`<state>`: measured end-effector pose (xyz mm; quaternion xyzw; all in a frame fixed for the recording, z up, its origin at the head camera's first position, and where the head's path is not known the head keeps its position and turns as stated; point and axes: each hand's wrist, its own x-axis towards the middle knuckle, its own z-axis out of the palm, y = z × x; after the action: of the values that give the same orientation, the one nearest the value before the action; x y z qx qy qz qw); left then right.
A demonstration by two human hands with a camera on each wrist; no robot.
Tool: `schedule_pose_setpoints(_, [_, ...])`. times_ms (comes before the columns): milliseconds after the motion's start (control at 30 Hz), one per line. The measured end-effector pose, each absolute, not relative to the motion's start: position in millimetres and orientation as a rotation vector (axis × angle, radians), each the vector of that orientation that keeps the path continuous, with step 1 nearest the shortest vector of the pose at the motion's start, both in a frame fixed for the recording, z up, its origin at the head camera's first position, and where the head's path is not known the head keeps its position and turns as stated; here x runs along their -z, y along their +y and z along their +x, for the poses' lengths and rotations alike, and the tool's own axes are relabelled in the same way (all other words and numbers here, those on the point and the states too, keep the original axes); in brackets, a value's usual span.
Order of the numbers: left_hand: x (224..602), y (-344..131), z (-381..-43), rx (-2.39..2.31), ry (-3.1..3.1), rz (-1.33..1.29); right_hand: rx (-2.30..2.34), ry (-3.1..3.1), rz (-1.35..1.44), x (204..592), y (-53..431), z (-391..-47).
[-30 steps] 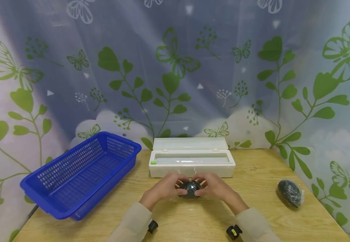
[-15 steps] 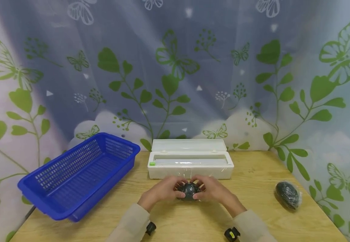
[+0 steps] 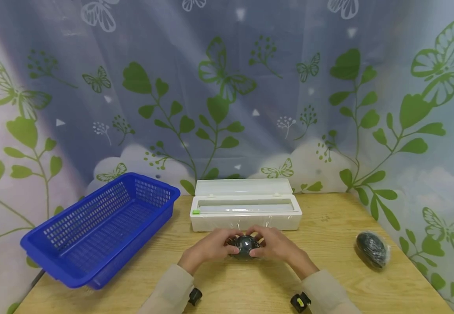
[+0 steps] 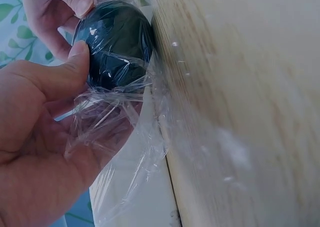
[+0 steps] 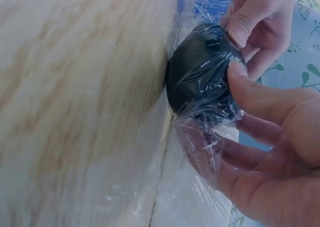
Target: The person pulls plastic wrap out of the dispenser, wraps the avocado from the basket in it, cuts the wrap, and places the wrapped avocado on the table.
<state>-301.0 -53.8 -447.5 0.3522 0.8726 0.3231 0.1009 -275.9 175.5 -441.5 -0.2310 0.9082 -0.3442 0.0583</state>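
Note:
A dark green, rounded avocado (image 3: 245, 246) sits on the table in front of me, with clear plastic film (image 4: 117, 118) over it. My left hand (image 3: 213, 246) holds its left side, the thumb pressing the near face and the fingers curled behind. On the other side, my right hand (image 3: 272, 247) does the same, its thumb (image 5: 260, 94) on the film. Loose, crumpled film bunches over the palms in both wrist views. The far side of the avocado and some fingertips are hidden.
Just behind the hands stands a white cling film box (image 3: 246, 223), lid raised, film roll inside. A blue perforated basket (image 3: 132, 235) is at the left. A second film-wrapped avocado (image 3: 372, 249) lies at the right of the wooden table (image 3: 329, 226). A patterned curtain hangs behind.
Both hands stay on the avocado, with only slight finger shifts over the film. The head view has shifted a little; basket, box and second avocado stay in place.

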Motion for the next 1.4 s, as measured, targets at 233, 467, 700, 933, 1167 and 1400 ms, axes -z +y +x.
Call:
schedule_pose_setpoints(233, [448.7, -55.6, -303.4, -0.896, 2.572, 1.126, 0.976, 2.783, -0.660, 439.6, 173.7, -274.5])
schedule_pose_setpoints(467, [449.1, -56.1, -302.9, -0.900, 2.550, 1.123, 0.928, 2.784, -0.695, 439.0, 174.2, -273.2])
schedule_pose_setpoints(700, [447.1, -56.4, -300.1, -0.937, 2.561, 1.061, 0.883, 2.812, -0.704, 434.9, 171.4, -270.6])
schedule_pose_setpoints(933, [446.4, -55.2, -302.1, -1.006, 2.552, 1.072, 0.894, 2.844, -0.715, 432.6, 169.5, -268.7])
schedule_pose_setpoints(1167, [449.7, -56.8, -301.7, -0.978, 2.522, 1.033, 0.948, 2.800, -0.660, 432.5, 169.4, -267.8])
schedule_pose_setpoints(1400, [449.5, -55.0, -300.0, -0.988, 2.510, 1.040, 0.970, 2.790, -0.657, 436.2, 169.6, -268.5])
